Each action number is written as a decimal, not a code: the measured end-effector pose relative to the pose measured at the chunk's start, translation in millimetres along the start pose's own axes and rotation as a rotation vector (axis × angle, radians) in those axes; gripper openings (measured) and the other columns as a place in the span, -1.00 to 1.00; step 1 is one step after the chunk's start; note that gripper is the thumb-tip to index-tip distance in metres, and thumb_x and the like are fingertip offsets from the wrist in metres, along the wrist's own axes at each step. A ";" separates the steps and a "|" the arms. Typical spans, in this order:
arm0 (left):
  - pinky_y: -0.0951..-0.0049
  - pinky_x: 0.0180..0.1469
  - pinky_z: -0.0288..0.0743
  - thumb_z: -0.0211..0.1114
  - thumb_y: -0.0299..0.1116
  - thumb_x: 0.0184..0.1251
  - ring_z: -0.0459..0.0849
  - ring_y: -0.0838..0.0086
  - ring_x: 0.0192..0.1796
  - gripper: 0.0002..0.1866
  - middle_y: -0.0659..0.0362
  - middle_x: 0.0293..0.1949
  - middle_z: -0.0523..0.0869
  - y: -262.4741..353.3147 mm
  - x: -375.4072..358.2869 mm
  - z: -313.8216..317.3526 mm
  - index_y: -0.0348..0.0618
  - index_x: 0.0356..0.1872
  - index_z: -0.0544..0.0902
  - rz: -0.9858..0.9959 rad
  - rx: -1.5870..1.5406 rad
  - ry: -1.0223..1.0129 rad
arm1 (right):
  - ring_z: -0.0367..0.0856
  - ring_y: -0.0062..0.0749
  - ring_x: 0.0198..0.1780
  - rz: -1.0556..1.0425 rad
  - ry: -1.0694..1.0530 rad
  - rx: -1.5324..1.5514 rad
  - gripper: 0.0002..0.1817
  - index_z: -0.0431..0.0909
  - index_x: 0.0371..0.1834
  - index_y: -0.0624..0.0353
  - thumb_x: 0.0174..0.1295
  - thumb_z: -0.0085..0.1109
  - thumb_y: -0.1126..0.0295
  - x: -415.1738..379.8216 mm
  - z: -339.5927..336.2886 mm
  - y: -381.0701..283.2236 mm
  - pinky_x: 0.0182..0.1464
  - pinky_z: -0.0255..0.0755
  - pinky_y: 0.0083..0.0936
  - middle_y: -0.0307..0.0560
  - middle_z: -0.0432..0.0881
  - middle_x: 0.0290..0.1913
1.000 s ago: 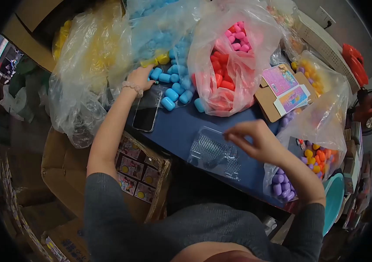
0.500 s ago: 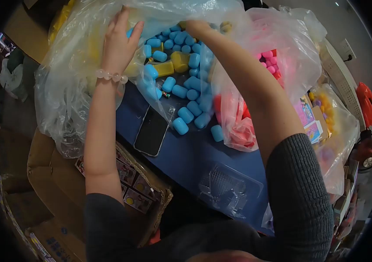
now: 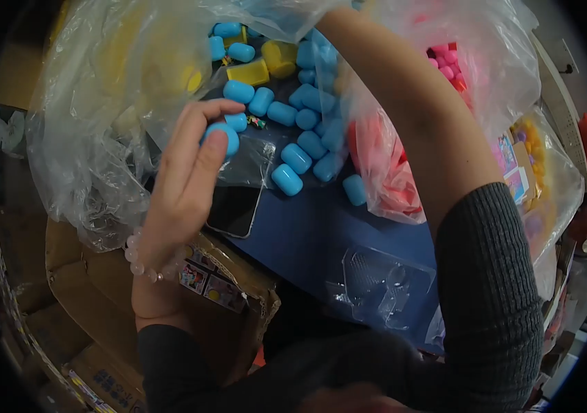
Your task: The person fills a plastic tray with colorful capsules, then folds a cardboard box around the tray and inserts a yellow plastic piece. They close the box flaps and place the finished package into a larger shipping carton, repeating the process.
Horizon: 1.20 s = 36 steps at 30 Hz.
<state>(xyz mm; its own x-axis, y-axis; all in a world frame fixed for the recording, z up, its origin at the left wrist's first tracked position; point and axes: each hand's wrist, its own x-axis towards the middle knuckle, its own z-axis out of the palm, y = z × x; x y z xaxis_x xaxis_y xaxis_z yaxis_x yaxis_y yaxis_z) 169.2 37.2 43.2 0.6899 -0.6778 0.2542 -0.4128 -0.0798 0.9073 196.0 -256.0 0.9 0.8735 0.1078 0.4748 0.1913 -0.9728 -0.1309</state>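
Workshop: bulk plastic bags (image 3: 90,144), cartons (image 3: 97,292)

Blue barrel-shaped plastic capsules (image 3: 286,180) look smooth, glossy. Clear rectangular plastic tray (image 3: 369,275): shiny, finely textured. Translucent whitish plastic bag (image 3: 87,131) shows glossy crinkles. Brown open cardboard box (image 3: 90,275): matt, rough-edged. Dark grey ribbed knit sleeve (image 3: 493,261): matt.

left hand (image 3: 187,172) has drawn back with a blue capsule (image 3: 231,140).

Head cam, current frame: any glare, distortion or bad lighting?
Head view: fisheye bending with black corners; specular glints on the clear plastic tray, loose plastic bag at left and blue capsules; head view, lower left: cardboard box sits in dim shade.
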 end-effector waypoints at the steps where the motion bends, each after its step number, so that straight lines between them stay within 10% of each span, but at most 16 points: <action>1: 0.46 0.06 0.39 0.06 -0.29 0.53 0.55 0.37 -0.02 -0.71 0.08 -0.04 0.54 1.2 -11.1 5.5 -0.30 0.03 0.57 0.000 -0.024 -0.125 | 0.70 -0.13 -0.20 0.022 -0.023 0.020 -0.70 0.61 -0.05 0.18 0.11 0.28 0.47 -16.7 -10.5 -10.2 -0.17 0.59 -0.30 0.06 0.68 -0.18; 10: 0.31 -0.06 0.60 0.63 -0.33 -0.16 0.70 0.24 -0.03 -0.51 0.06 -0.11 0.60 -13.4 -80.9 90.3 -0.24 -0.15 0.66 0.344 -0.239 -0.534 | 0.66 -0.31 -0.35 0.053 -0.231 0.247 -0.71 0.59 -0.13 0.17 0.05 0.37 0.47 -114.4 -133.1 -103.6 -0.32 0.56 -0.50 -0.04 0.60 -0.24; 16: 0.37 -0.01 0.57 0.63 -0.36 -0.16 0.66 0.25 0.02 -0.54 0.11 -0.14 0.64 -2.7 -63.5 119.5 -0.20 -0.18 0.65 0.359 -0.035 -0.660 | 0.64 -0.27 -0.34 0.519 -0.317 0.472 -0.67 0.59 -0.14 0.16 -0.01 0.40 0.52 -256.3 -149.9 -159.7 -0.30 0.56 -0.49 -0.07 0.45 -0.17; 20: 0.28 0.08 0.52 0.58 -0.37 -0.11 0.61 0.14 0.05 -0.58 0.07 -0.06 0.57 -10.2 -59.1 131.0 -0.22 -0.19 0.61 0.614 0.187 -0.613 | 0.64 0.05 -0.32 0.474 -0.107 0.372 -0.62 0.50 -0.08 0.12 0.03 0.40 0.45 -286.2 -111.2 -180.4 -0.31 0.57 -0.24 0.03 0.45 -0.14; 25: 0.23 0.17 0.47 0.50 -0.51 -0.04 0.54 0.04 0.17 -0.50 -0.02 0.11 0.49 -13.2 -70.5 142.8 -0.21 -0.01 0.53 0.274 0.091 -0.610 | 0.63 0.10 -0.32 0.577 -0.042 0.326 -0.60 0.39 -0.03 0.17 0.09 0.32 0.48 -291.9 -85.9 -185.9 -0.34 0.56 -0.15 0.09 0.41 -0.12; 32: 0.28 0.24 0.44 0.52 -0.43 -0.01 0.55 0.13 0.20 -0.45 0.02 0.12 0.52 19.3 -58.7 172.9 -0.19 0.06 0.52 0.429 0.110 -0.798 | 0.62 0.10 -0.32 0.670 -0.142 0.241 -0.54 0.34 0.01 0.19 0.05 0.32 0.49 -328.1 -113.5 -191.5 -0.30 0.56 -0.15 0.11 0.41 -0.13; 36: 0.23 0.05 0.54 0.28 -0.50 0.12 0.65 0.06 -0.01 -0.76 -0.01 -0.13 0.66 31.6 16.2 181.2 -0.26 -0.14 0.63 0.499 0.125 -0.415 | 0.64 0.03 -0.29 0.577 -0.161 0.206 -0.63 0.39 -0.05 0.14 0.08 0.29 0.47 -318.2 -155.3 -170.3 -0.33 0.56 -0.18 0.06 0.42 -0.12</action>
<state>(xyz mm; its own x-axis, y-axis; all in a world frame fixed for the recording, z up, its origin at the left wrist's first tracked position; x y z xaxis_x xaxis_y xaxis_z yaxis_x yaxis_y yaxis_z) 59.6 -108.7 15.3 0.1218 -0.8791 0.4608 -0.7067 0.2492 0.6622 -184.1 -156.6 7.3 0.9152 -0.3769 0.1427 -0.2622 -0.8258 -0.4993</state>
